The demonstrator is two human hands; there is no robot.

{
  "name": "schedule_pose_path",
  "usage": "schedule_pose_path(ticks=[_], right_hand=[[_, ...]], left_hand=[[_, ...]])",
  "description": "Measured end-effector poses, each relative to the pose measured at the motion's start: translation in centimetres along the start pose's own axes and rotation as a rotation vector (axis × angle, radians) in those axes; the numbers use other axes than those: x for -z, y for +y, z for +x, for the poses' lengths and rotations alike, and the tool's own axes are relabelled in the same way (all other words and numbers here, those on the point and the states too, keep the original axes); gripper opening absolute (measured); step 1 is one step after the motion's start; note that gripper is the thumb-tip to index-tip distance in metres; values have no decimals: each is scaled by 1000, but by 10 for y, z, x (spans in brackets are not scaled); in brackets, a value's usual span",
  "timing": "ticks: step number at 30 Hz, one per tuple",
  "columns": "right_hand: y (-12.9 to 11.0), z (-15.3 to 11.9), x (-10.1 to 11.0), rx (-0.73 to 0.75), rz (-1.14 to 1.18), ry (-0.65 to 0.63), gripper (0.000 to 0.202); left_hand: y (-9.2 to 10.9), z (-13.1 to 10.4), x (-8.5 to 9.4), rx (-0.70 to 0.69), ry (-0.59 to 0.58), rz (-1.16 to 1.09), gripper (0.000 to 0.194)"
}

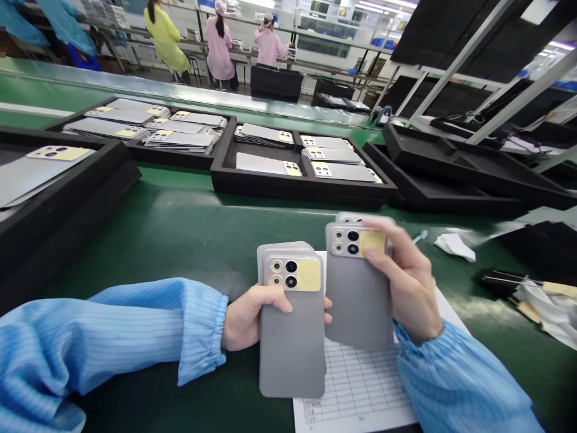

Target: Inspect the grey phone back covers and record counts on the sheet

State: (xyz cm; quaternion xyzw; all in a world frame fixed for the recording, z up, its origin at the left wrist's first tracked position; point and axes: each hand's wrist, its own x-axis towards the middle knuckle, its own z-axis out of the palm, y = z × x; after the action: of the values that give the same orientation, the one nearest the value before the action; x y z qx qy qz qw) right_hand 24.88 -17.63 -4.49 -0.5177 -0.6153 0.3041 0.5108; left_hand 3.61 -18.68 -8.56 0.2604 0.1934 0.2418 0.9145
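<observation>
In my left hand [252,313] is a small stack of grey phone back covers [292,349], the thumb lying across the top one and fingertips showing at its right edge. Each cover has a camera block with a pale yellow film. My right hand [412,282] pinches another grey phone back cover [356,300] by its upper right corner, thumb on the yellow film. At least one more cover shows just behind it. Below both hands lies a printed grid sheet [356,385], partly hidden by the covers.
Black trays [297,187] holding stacked covers line the back of the green table [180,228]. Another black tray [90,180] stands at left, and stacked trays [451,180] at right. Crumpled white paper [455,245] lies at right. Several people [219,45] work in the background.
</observation>
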Motion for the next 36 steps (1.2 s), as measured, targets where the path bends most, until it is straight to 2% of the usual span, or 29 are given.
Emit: schedule_pose_path(ticks=[1, 3, 6, 9, 14, 16, 20, 26, 28, 32, 36], right_hand=[[1, -1, -2, 19, -49, -46, 21], [2, -5, -7, 10, -95, -110, 20], [2, -10, -14, 16, -130, -128, 22], [1, -14, -18, 35, -144, -160, 14], [-4, -17, -21, -171, 20, -249, 22], [-7, -17, -23, -175, 37, -248, 23], [-13, -16, -26, -178, 59, -207, 24], [-16, -18, -26, -271, 148, -221, 25], [-12, -17, -25, -216, 80, -214, 24], [-3, -14, -22, 17, -172, -164, 22], [0, -13, -22, 61, -202, -203, 24]], left_hand=[[0, -1, -2, -6, 21, 12, 45], [0, -1, -5, -20, 49, 52, 41], [0, -1, -9, -61, 35, 102, 39], [1, -1, -11, -86, 10, 133, 39], [0, -1, -10, -50, 3, 160, 37], [1, -2, -10, -28, -3, 160, 38], [4, -3, -8, 19, -15, 62, 43], [7, 2, -6, -16, -135, -120, 60], [6, 2, -4, -8, -83, -120, 58], [4, 0, -3, 25, 77, -62, 53], [4, -1, -6, 28, 74, -18, 48]])
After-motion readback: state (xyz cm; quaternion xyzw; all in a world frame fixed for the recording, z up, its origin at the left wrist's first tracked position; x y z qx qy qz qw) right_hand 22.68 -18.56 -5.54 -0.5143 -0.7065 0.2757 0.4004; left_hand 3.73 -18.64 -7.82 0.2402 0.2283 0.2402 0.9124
